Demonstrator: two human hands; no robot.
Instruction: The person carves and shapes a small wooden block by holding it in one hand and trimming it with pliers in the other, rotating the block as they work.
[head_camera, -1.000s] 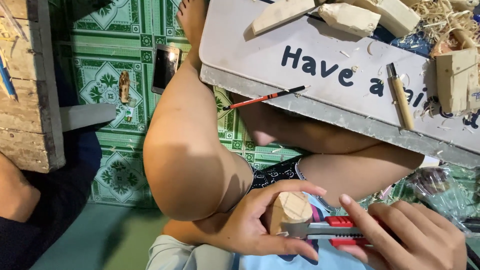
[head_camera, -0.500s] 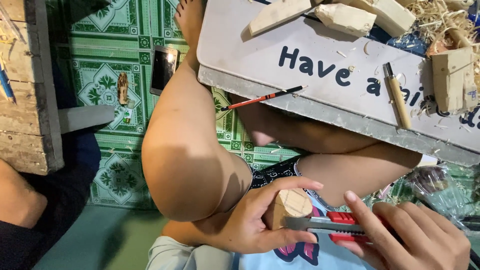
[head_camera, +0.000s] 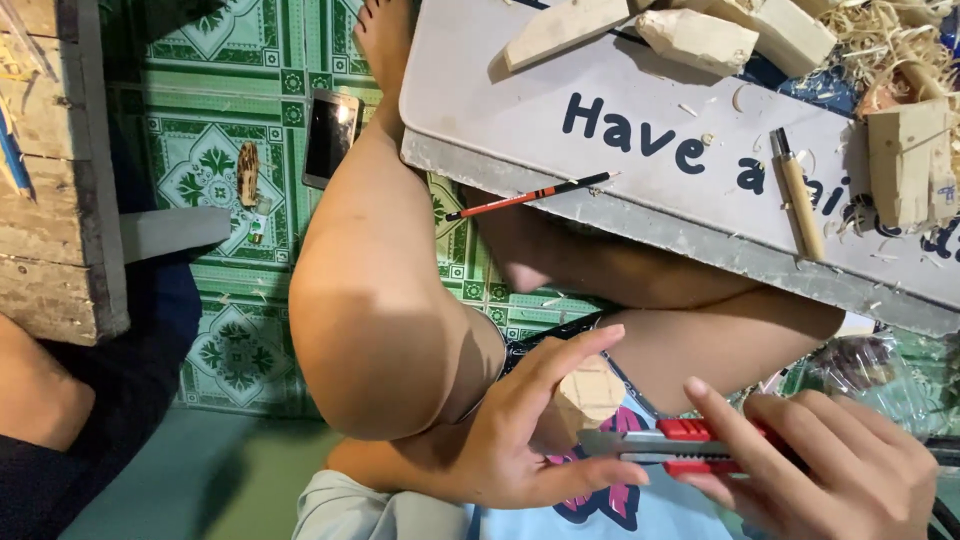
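Fingers of the left hand (head_camera: 510, 440) wrapped the wood block (head_camera: 588, 392) over the lap, steadying it; right hand (head_camera: 830, 470) clamped the red utility knife (head_camera: 670, 443), blade against it for shaving.

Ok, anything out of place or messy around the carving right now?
Yes: the red pencil overhangs the board's edge and could roll off. Wood shavings litter the board's far corner, and a phone lies on the floor tiles beside the leg.

Grey board (head_camera: 640, 90) w/ wood blocks (head_camera: 565, 30), pencil (head_camera: 530, 196), carving tool (head_camera: 798, 195), shavings (head_camera: 890, 35); green tiled floor (head_camera: 215, 150), phone (head_camera: 331, 138).
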